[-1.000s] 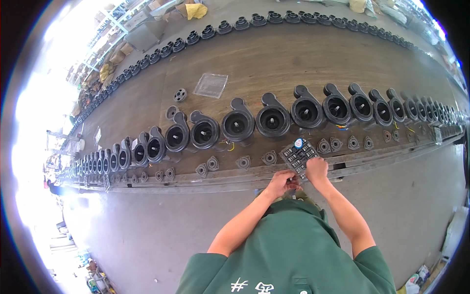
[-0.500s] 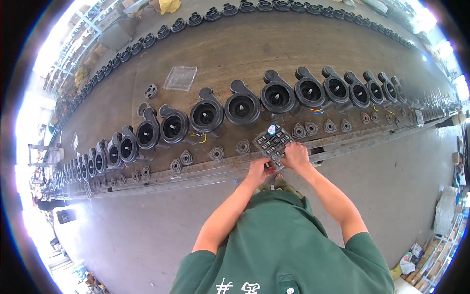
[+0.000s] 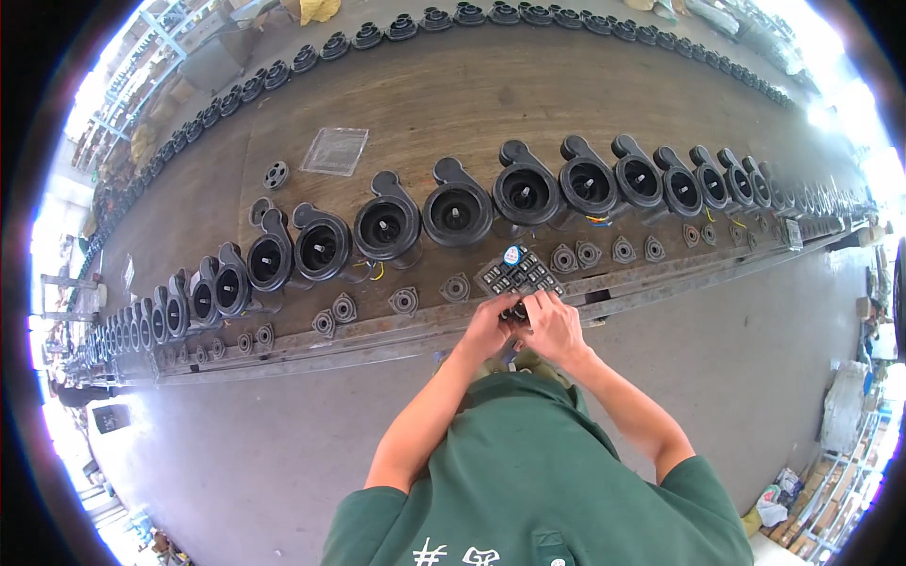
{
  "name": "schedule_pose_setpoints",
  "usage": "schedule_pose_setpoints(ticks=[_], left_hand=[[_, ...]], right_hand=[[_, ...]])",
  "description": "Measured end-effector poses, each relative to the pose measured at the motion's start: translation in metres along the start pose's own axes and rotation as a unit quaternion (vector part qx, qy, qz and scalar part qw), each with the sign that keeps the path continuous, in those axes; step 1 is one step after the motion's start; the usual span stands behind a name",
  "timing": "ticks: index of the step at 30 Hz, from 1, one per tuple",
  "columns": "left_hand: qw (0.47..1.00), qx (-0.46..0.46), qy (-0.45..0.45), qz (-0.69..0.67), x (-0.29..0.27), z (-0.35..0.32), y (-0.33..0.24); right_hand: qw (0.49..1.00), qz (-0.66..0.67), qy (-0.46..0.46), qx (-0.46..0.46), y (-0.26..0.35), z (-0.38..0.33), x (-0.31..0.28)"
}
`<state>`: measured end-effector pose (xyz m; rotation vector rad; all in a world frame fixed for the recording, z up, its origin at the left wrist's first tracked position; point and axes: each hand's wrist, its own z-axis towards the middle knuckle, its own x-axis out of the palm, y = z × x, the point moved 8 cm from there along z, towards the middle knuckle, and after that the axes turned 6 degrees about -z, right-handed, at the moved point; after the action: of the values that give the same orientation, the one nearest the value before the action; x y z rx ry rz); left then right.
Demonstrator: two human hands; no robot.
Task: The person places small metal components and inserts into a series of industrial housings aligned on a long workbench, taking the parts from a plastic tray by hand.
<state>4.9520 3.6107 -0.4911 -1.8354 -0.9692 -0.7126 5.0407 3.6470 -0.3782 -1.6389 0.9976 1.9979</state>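
A dark, flat tray [image 3: 483, 277] of small blocky pieces, some with pale metallic marks, sits at the table's front edge. On its far part is a round blue-and-white sticker [image 3: 512, 256]. My left hand [image 3: 488, 324] is at the tray's near corner, fingers curled in. Just beside it, my right hand [image 3: 555, 326] has its fingertips pressed together over the near pieces. Both sets of fingertips nearly meet around a small dark thing I cannot make out. Beyond the tray stands a row of black snail-shaped housings [image 3: 457, 214], each with a pale shaft in the middle.
Grey flanged discs [image 3: 403, 301] lie along the table's near side, in front of the housings. A clear plastic sheet [image 3: 335, 151] and a dark holed disc [image 3: 276, 174] lie farther back. More black housings [image 3: 367, 36] line the far edge. A metal rail [image 3: 377, 339] borders the table's front.
My right hand has moved from the tray's right edge to its near part, beside my left hand. The view has shifted slightly, and the tray appears a little farther left.
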Motion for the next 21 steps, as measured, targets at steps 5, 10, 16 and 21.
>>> schedule_pose_setpoints(ticks=[5,10,16,21], left_hand=[[0.990,-0.061,0.091,-0.091,0.012,-0.026,-0.029],[0.995,-0.037,0.082,-0.029,0.017,-0.048,-0.060],[0.995,-0.027,0.065,-0.068,0.009,-0.072,-0.080],[0.996,0.003,0.012,-0.086,-0.029,-0.075,-0.094]], right_hand=[[0.990,0.118,-0.073,0.001,0.018,0.003,-0.050],[0.975,0.221,0.035,-0.012,0.029,0.025,-0.047],[0.926,0.364,0.096,-0.001,0.039,0.044,-0.030],[0.926,0.365,0.041,0.083,0.038,0.072,-0.021]])
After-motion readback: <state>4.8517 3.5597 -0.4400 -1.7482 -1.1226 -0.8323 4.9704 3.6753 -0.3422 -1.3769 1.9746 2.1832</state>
